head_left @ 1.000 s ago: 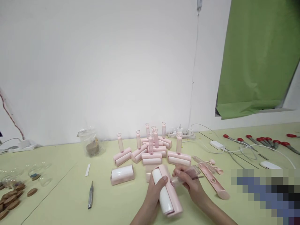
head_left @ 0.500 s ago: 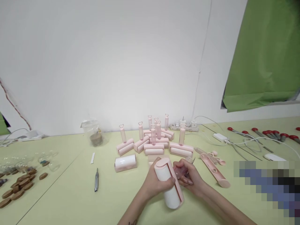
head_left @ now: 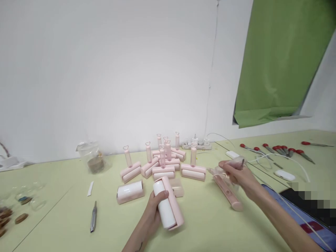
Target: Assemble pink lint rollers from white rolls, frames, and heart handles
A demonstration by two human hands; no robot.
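Observation:
My left hand (head_left: 154,208) is closed around a lint roller head (head_left: 168,206), a white roll set in a pink holder, tilted above the table. To the right, my right hand (head_left: 235,173) is closed on a translucent plastic piece (head_left: 236,161), blurred, with a dark tip showing. Below that hand lies a pink roller cover (head_left: 227,192) with small pale parts beside it. Another white-roll lint roller head (head_left: 130,191) rests left of my left hand. A translucent pale cover (head_left: 177,189) lies just behind the held roller.
Several pink lint rollers (head_left: 193,171) with upright handles stand at the back. A grey pen-like tool (head_left: 93,217) and a white strip (head_left: 90,188) lie left, before a bagged cup (head_left: 96,162). Red-ended tools (head_left: 285,150), cables and a power strip (head_left: 196,146) are right.
My right hand has moved away from the roller, to the right and up, carrying the translucent piece. My left hand still holds the roller. The view has turned right.

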